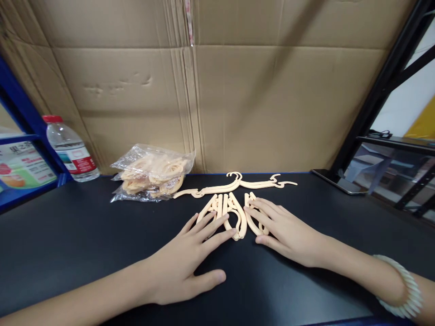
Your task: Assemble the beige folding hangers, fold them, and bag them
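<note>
So there are three folded hangers lined up on the black desk point(84, 231), right in front of the person: the left hanger point(205, 210), the middle hanger point(242, 219) and the right hanger point(249, 217). Long axes run away from the body, fanned a bit, with the narrow bar ends aimed at the cardboard point(288, 90) and the rounded ends toward the person. All smooth cream stuff, looks like plastic, slim bars with curvy loops inside.

Just past those, an opened-out hanger shape point(220, 188) lies crosswise, long axis left to right, hooks up top pointing at the cardboard. Can't tell if it's one or two stacked.

The left hand point(190, 258) has an open grip, fingers spread over the left and middle ones, thumb out over bare desk. The right hand point(285, 226) is open too, fingers stretched across the right one, thumb by its near end. So all three sit under or right at the fingertips.

Off to the left there's a crinkly clear bag point(152, 174) of similar cream pieces, plus a clear bottle point(76, 156) with a red cap. Ridged pale bracelet point(413, 285) on the right arm.
</note>
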The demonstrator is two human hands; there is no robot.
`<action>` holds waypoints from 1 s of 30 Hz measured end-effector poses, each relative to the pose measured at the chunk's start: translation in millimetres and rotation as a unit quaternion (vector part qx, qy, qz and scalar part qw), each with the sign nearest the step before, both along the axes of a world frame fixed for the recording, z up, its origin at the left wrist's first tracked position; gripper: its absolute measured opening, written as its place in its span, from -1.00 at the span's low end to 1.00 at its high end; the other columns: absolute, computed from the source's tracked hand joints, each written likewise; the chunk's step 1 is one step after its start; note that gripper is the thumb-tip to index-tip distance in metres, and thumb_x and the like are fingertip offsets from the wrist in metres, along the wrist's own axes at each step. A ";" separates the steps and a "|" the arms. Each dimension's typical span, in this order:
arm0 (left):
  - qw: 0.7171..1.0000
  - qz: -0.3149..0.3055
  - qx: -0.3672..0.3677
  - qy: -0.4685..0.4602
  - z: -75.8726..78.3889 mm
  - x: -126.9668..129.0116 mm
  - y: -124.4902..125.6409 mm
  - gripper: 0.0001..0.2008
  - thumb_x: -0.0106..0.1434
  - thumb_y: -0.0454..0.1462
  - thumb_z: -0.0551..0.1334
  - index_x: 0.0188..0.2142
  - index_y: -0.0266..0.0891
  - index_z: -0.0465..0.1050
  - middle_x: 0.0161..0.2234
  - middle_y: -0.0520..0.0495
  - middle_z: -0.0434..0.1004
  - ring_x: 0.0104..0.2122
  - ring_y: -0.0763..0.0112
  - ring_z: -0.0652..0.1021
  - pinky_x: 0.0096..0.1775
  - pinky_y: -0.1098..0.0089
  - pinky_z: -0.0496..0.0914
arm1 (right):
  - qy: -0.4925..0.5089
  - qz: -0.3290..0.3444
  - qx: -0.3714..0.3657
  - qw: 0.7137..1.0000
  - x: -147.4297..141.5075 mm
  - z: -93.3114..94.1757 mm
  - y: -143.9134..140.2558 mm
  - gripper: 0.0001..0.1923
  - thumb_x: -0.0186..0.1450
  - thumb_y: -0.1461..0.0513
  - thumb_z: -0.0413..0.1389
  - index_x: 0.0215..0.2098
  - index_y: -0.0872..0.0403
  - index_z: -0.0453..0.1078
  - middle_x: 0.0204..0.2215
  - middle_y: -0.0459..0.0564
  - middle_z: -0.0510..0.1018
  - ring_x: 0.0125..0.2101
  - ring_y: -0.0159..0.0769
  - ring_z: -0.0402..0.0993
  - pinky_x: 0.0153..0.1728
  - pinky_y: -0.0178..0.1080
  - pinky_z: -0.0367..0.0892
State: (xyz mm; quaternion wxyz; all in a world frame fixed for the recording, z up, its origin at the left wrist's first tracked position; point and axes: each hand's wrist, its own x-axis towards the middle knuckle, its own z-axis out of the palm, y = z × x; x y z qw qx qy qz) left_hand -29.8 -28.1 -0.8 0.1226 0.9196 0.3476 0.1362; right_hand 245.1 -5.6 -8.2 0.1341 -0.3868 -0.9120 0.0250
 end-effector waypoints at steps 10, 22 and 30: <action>1.000 0.005 0.003 -0.011 -0.3 -0.1 1.3 -0.39 0.19 -0.13 0.26 0.23 0.09 0.16 0.30 -0.03 0.09 0.29 -0.07 0.06 0.21 -0.20 -0.12 | -0.008 -0.007 -0.023 1.000 2.1 1.3 0.2 -0.42 0.38 -0.01 -0.07 0.28 0.05 0.09 0.28 0.17 0.11 0.31 -0.04 -0.14 0.20 0.10 0.06; 0.997 0.017 0.037 -0.059 -8.7 -1.9 6.1 -0.40 0.25 -0.15 0.18 0.26 0.04 0.09 0.30 -0.06 0.08 0.28 0.02 0.10 0.24 -0.11 -0.11 | 0.073 -0.012 -0.017 0.997 8.7 -2.9 10.7 -0.41 0.37 -0.02 -0.08 0.28 0.04 0.07 0.28 0.14 0.12 0.27 -0.07 -0.02 0.20 0.07 0.07; 0.974 0.124 0.056 -0.182 -4.2 -25.4 49.9 -0.72 0.34 -0.18 0.04 -0.02 -0.17 0.36 0.04 -0.13 0.42 0.07 0.17 0.39 0.11 0.14 0.27 | 0.192 -0.123 0.020 0.973 44.7 -6.9 55.0 -0.72 0.32 0.11 -0.04 -0.25 0.05 0.47 -0.28 0.04 0.57 -0.30 -0.20 0.48 -0.26 -0.14 0.39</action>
